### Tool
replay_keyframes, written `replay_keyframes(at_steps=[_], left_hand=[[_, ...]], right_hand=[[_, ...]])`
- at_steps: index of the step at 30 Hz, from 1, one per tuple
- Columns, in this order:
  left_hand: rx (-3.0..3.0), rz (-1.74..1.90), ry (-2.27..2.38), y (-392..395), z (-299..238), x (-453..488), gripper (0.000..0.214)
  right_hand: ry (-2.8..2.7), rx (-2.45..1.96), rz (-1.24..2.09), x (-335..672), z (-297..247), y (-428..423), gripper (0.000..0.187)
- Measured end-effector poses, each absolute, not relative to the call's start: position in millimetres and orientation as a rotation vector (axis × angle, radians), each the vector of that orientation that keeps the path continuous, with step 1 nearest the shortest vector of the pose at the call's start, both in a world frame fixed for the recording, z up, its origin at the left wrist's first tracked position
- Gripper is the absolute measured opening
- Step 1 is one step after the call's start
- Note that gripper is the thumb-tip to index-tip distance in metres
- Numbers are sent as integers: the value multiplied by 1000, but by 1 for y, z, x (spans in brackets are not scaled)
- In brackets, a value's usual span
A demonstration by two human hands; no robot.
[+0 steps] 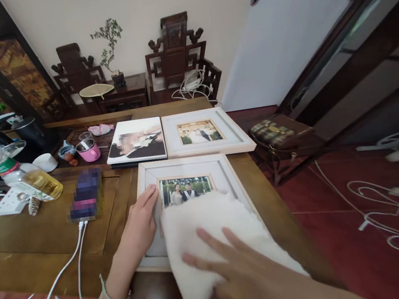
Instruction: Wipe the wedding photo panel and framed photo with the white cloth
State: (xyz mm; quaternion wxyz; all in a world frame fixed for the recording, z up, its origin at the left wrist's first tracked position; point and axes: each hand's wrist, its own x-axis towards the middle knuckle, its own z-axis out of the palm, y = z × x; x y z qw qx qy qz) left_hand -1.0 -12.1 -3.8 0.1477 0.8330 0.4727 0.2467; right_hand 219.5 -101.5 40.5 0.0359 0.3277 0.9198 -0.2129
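A picture frame (233, 172) with a pale wooden rim lies near the table's front edge, holding a photo of two people outdoors. My left hand (141, 223) grips its left side, fingers laid along the rim. A fluffy white cloth (194, 215) covers the lower part of the frame and hangs past its near edge. My right hand (235, 264) presses down on this cloth and holds it, with the fingers spread over it and the thumb partly hidden in a fold. Behind lie a second picture frame (237, 136) and a white-edged photo panel (132, 129).
On the left are a phone (85, 194) with white cables, a bottle of yellow liquid (45, 182), a power strip (8, 200) and a pink cup (88, 151). A checked bag (272, 133) rests on a stool to the right. Dark wooden chairs (175, 48) stand behind.
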Motion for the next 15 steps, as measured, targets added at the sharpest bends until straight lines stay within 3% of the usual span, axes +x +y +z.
replay_keyframes(at_steps=[3, 6, 11, 15], left_hand=[[2394, 707, 1360, -13, -3, -1, 64], [2406, 709, 1349, -13, -4, -1, 66], [2435, 700, 1343, -12, -6, -2, 72], [2434, 708, 1349, -12, -7, -3, 74]], right_hand=[[2812, 917, -831, 225, 55, -112, 31], [2837, 1045, -781, 231, 64, -99, 41], [2837, 1450, -224, 241, 50, -37, 74], [2807, 1614, 134, 235, 40, 9, 67]])
